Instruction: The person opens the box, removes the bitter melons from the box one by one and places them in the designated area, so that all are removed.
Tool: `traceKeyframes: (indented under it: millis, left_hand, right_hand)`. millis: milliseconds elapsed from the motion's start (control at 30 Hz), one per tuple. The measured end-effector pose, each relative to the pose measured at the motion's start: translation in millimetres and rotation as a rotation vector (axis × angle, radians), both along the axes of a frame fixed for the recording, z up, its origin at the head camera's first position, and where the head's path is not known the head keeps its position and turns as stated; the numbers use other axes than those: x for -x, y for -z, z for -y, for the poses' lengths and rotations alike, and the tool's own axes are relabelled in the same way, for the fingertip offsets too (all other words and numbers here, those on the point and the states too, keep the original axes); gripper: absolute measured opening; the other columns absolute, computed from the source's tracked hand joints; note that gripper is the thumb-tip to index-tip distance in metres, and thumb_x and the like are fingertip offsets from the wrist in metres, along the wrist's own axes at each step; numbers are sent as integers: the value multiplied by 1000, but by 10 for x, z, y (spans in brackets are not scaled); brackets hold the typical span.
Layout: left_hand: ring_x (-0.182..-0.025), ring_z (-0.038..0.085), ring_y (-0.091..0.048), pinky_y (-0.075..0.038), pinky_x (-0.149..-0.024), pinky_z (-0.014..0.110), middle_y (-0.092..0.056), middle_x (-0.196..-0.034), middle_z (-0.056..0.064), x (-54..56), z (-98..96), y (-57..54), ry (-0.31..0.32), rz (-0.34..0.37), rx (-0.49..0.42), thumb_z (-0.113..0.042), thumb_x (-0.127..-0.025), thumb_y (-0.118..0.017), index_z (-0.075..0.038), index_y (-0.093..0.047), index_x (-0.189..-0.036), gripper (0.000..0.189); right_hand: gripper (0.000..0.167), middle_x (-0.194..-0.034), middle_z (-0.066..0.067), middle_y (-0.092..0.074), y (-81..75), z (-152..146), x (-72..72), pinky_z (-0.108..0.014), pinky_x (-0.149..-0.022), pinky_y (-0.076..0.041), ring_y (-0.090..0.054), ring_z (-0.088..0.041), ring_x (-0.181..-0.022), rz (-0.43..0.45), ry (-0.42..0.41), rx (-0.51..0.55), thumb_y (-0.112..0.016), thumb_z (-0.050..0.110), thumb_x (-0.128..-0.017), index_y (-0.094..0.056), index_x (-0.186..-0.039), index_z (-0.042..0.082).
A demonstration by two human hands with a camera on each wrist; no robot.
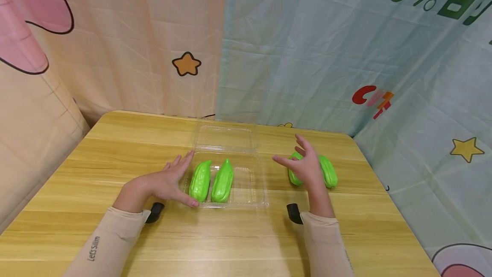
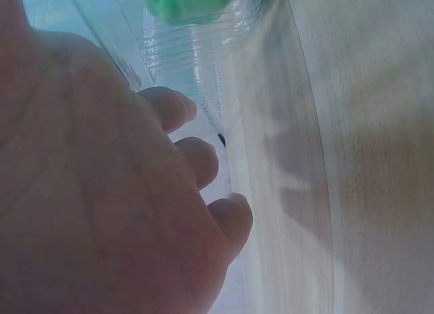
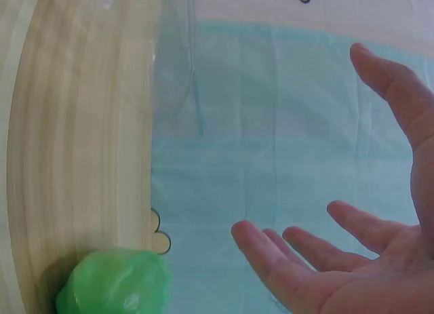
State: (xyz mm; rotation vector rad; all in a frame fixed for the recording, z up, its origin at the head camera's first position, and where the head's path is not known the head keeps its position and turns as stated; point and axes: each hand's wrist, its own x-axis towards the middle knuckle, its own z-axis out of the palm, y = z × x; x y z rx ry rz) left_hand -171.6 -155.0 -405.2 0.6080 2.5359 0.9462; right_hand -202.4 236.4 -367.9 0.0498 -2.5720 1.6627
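Observation:
A clear plastic clamshell box [image 1: 250, 185] lies with its lid [image 1: 226, 137] folded back. Inside, toward the left, sit two bright green ridged vegetables shaped like bitter melons, one on the left [image 1: 200, 181] and one beside it [image 1: 222, 183]. My left hand [image 1: 167, 184] rests at the box's left side, fingers spread, thumb by the front left corner. Over the table to the right hovers my right hand [image 1: 307, 168], its fingers apart and holding nothing. Two more green melons lie around it, one partly behind the hand [image 1: 294, 178] and another to its right [image 1: 329, 172].
The wooden table [image 1: 230, 243] carries everything. Printed curtains [image 1: 161, 33] hang close behind its far edge and along both sides. A black wrist strap piece [image 1: 155, 213] shows at the left wrist, and a similar one [image 1: 294, 213] at the right.

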Motion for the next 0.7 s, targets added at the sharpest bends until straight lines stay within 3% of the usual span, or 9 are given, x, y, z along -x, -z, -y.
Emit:
traceKeyframes:
  millis: [233,700]
  left_hand:
    - [-148,45,15,6,-113,69,12,-167,15,-1,-2,0,-6,5,-2,-52,-69,-90,-11,16,-160,146]
    - [-148,45,15,6,-113,68,13,-167,16,5,3,5,-1,3,0,-52,-70,-90,-10,16,-160,145]
  right_hand:
    - [106,-161,-7,-29,2,170,-23,-47,-107,-44,-36,-32,-143,15,-99,69,-92,28,-74,-30,-159,21]
    - [102,-158,-6,-35,61,474,-76,-48,-101,-49,-41,-32,-140,3,-257,66,-93,21,-73,-35,-157,21]
